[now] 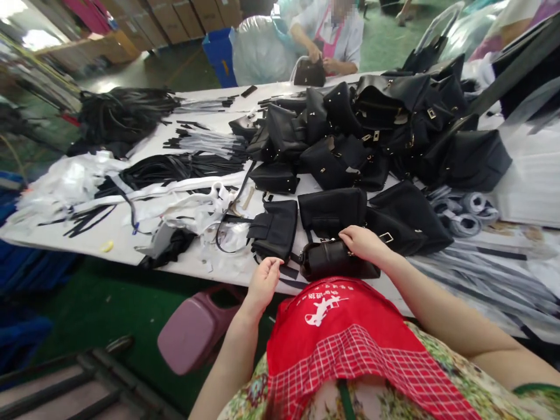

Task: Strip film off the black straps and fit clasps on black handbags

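A black handbag (339,262) lies on its side at the near table edge, against the red apron. My right hand (365,242) is closed at its upper edge, fingertips pinched by the metal fittings. My left hand (265,283) is closed in a pinch just left of that bag, below a smaller black bag (275,230) with a flap. What its fingertips hold, if anything, is too small to make out. A short black strap (289,272) lies beside those fingertips. Behind the handbag lie another black bag (332,210) and a larger one (406,219) with a gold buckle.
A heap of black bags (371,122) covers the table's far right. Bundles of black straps (175,169) and crumpled white wrapping (196,213) lie left. Rolled strips (466,216) sit right. A pink stool (196,329) stands below. Across the table, a co-worker (328,41) handles a bag.
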Demonstrator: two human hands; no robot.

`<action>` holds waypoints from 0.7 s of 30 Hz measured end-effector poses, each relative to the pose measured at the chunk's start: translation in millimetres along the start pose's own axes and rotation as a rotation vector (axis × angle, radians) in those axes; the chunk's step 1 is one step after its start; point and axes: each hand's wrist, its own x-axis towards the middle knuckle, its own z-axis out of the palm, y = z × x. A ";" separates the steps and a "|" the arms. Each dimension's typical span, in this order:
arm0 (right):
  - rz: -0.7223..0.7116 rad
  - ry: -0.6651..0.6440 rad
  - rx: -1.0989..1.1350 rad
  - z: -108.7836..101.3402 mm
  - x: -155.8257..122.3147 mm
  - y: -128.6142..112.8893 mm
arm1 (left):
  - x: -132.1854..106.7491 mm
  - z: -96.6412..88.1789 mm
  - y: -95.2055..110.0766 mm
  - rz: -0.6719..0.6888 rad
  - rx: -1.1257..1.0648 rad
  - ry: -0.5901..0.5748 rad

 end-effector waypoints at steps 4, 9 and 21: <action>-0.105 -0.025 -0.102 -16.1 -6.9 1.5 | -10.1 -11.0 -9.6 0.007 -0.070 0.066; -0.288 -0.265 -0.322 -4.7 -45.3 -1.8 | -21.4 -17.7 -24.4 -0.035 -0.100 0.151; -0.165 -0.315 -0.613 68.3 -44.3 12.1 | -29.5 -11.2 -44.5 -0.092 -0.238 0.157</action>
